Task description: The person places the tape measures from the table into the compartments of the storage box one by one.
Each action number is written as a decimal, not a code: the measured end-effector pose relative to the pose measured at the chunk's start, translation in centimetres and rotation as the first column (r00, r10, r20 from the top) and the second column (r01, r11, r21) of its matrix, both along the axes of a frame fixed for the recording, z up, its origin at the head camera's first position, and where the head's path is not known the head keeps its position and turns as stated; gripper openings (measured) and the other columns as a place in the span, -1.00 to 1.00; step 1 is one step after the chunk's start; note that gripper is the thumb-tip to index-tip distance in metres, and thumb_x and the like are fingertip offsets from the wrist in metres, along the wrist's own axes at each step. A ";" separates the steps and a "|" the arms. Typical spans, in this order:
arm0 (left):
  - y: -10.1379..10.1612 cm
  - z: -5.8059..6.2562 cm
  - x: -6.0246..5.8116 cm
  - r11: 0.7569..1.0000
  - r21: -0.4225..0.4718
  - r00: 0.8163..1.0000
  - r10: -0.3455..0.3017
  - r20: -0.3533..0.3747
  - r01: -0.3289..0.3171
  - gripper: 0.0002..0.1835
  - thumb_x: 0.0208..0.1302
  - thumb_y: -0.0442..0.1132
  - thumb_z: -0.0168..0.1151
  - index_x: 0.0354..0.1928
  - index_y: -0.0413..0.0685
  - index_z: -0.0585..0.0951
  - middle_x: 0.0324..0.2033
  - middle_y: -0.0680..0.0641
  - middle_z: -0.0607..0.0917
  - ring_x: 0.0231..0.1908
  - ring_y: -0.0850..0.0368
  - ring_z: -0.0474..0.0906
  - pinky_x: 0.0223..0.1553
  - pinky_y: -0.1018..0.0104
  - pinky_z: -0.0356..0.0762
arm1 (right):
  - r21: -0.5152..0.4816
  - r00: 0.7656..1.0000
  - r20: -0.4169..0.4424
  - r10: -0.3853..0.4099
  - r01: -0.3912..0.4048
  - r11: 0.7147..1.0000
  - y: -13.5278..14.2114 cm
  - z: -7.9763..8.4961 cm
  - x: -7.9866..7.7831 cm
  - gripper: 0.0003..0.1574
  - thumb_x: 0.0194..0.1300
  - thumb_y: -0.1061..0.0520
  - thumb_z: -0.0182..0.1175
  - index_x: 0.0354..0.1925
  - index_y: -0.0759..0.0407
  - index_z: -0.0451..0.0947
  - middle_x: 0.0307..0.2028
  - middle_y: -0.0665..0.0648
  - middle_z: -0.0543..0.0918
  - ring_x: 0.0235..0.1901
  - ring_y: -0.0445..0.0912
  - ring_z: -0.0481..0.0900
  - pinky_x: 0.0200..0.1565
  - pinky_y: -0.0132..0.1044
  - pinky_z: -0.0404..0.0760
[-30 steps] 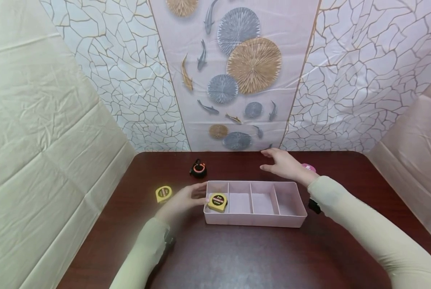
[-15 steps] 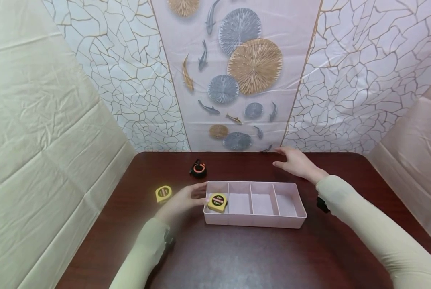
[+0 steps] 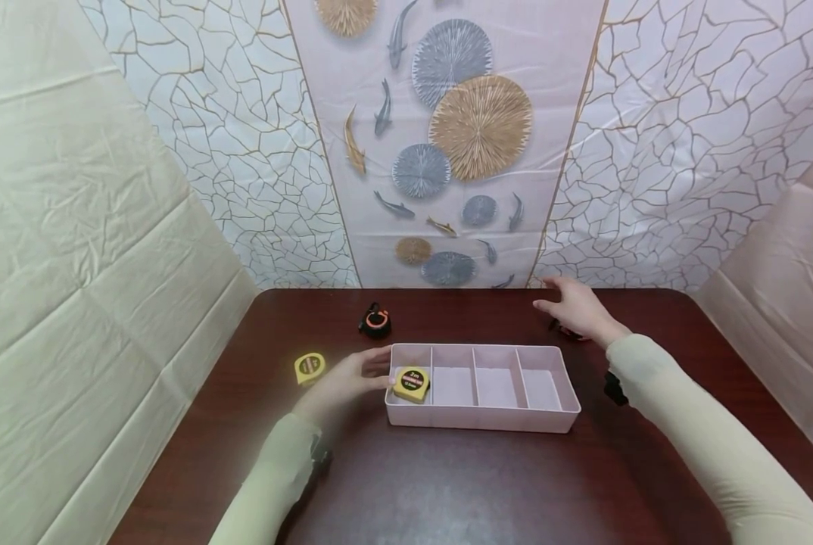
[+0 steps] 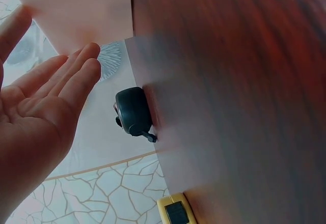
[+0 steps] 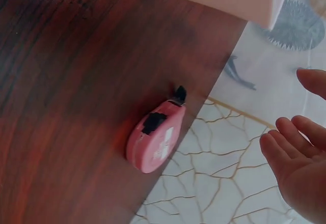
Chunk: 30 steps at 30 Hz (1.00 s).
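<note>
My left hand (image 3: 347,381) rests at the left end of a pink box (image 3: 481,418) with several compartments, thumb and fingertips right at its wall. In the left wrist view its fingers are extended. A yellow tape measure (image 3: 412,384) lies in the leftmost compartment. My right hand (image 3: 579,309) is held above the table beyond the box's far right corner, fingers loosely extended and holding nothing. Below it is a pink tape measure (image 5: 157,137) with a black tab, seen in the right wrist view and mostly hidden by the hand in the head view.
A black tape measure with an orange ring (image 3: 377,322) stands behind the box, to the left. Another yellow tape measure (image 3: 309,367) lies on the dark wood table (image 3: 447,484) left of my left hand. Patterned cloth (image 3: 475,227) hangs at the table's back edge.
My right hand has moved to the right, from behind the box to over the pink tape measure. The left hand and the box have stayed in place.
</note>
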<state>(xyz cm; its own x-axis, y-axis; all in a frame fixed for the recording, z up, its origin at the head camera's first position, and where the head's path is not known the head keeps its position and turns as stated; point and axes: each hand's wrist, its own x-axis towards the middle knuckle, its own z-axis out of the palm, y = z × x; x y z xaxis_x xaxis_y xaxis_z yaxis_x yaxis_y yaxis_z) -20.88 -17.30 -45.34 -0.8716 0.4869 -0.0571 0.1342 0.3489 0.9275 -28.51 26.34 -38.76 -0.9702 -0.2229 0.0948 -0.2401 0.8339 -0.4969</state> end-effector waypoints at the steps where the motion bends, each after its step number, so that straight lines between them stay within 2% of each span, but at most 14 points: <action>1: 0.0 0.0 0.0 1.000 -0.001 1.000 -0.001 0.001 0.001 -0.30 0.37 -0.23 0.33 0.49 -0.11 0.31 0.38 -0.17 0.45 0.33 -0.14 0.41 0.34 -0.04 0.35 | -0.007 1.000 -0.002 -0.009 0.009 1.000 0.2 -0.2 -0.1 -0.19 0.45 0.01 0.19 0.42 0.47 0.21 0.31 0.55 0.34 -0.56 0.13 0.65 0.01 0.17 0.55; 2: 0.0 0.0 0.0 1.000 0.000 1.000 -0.001 0.001 0.001 -0.30 0.38 -0.24 0.32 0.49 -0.12 0.31 0.38 -0.18 0.45 0.33 -0.15 0.42 0.34 -0.04 0.35 | -0.011 1.000 -0.015 -0.016 0.016 1.000 0.3 -0.3 -0.2 -0.19 0.45 0.00 0.19 0.41 0.48 0.22 0.31 0.54 0.35 -0.41 0.17 0.70 0.05 0.19 0.54; 4: 0.1 0.2 0.0 1.000 0.003 1.000 -0.003 0.002 0.003 -0.30 0.38 -0.26 0.32 0.49 -0.14 0.30 0.38 -0.19 0.45 0.33 -0.14 0.42 0.33 -0.02 0.36 | -0.025 0.999 -0.046 -0.025 0.023 0.999 0.6 -0.7 -0.4 -0.18 0.45 0.00 0.19 0.40 0.51 0.22 0.30 0.54 0.36 -0.09 0.25 0.65 0.18 0.24 0.43; 5: 0.2 0.2 0.1 1.000 0.007 1.000 -0.004 0.003 0.004 -0.30 0.38 -0.27 0.31 0.49 -0.15 0.30 0.38 -0.19 0.44 0.33 -0.14 0.42 0.33 -0.01 0.37 | -0.030 0.997 -0.065 -0.029 0.027 0.999 0.6 -0.8 -0.5 -0.18 0.45 0.00 0.19 0.40 0.52 0.21 0.29 0.54 0.37 0.07 0.29 0.57 0.26 0.27 0.33; 7: 0.2 0.3 0.1 1.000 0.012 1.000 -0.007 0.003 0.007 -0.30 0.38 -0.28 0.31 0.49 -0.16 0.29 0.38 -0.20 0.44 0.34 -0.13 0.40 0.33 0.01 0.37 | -0.055 0.995 -0.088 -0.043 0.039 0.998 0.8 -1.2 -0.6 -0.16 0.45 -0.01 0.19 0.41 0.53 0.20 0.29 0.55 0.37 0.30 0.41 0.29 0.29 0.30 0.26; 14: 0.2 0.1 0.0 1.000 0.014 1.000 -0.017 0.007 0.017 -0.29 0.38 -0.27 0.31 0.50 -0.20 0.27 0.38 -0.22 0.43 0.36 -0.14 0.38 0.33 0.01 0.36 | -0.150 0.985 -0.120 -0.127 0.108 0.983 1.2 -2.3 -0.7 -0.15 0.48 -0.02 0.17 0.45 0.48 0.16 0.32 0.56 0.33 0.32 0.42 0.24 0.28 0.34 0.25; 22: 0.2 0.1 0.0 1.000 0.009 1.000 -0.002 0.012 0.002 -0.29 0.37 -0.25 0.33 0.50 -0.16 0.29 0.36 -0.20 0.46 0.36 -0.11 0.38 0.33 0.00 0.37 | -0.225 0.972 -0.062 -0.225 0.206 0.952 2.1 -3.4 -0.7 -0.09 0.49 -0.11 0.14 0.51 0.39 0.10 0.38 0.51 0.29 0.32 0.38 0.27 0.31 0.31 0.24; 30: 0.2 0.1 0.0 1.000 -0.021 1.000 0.003 -0.001 -0.003 -0.29 0.37 -0.22 0.34 0.49 -0.14 0.30 0.34 -0.21 0.49 0.36 -0.11 0.37 0.33 -0.02 0.36 | -0.261 0.965 -0.055 -0.256 0.234 0.937 2.4 -4.2 -1.0 -0.08 0.47 -0.10 0.17 0.48 0.44 0.12 0.36 0.54 0.29 0.37 0.40 0.21 0.32 0.29 0.23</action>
<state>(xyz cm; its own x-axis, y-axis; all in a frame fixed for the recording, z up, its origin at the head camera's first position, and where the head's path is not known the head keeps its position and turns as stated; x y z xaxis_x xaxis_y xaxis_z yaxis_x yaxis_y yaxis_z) -20.93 -17.06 -45.29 -0.8733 0.4827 -0.0665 0.1340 0.3692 0.9196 -29.50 28.77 -42.95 -0.9773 0.0624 0.2025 -0.0953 0.7239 -0.6832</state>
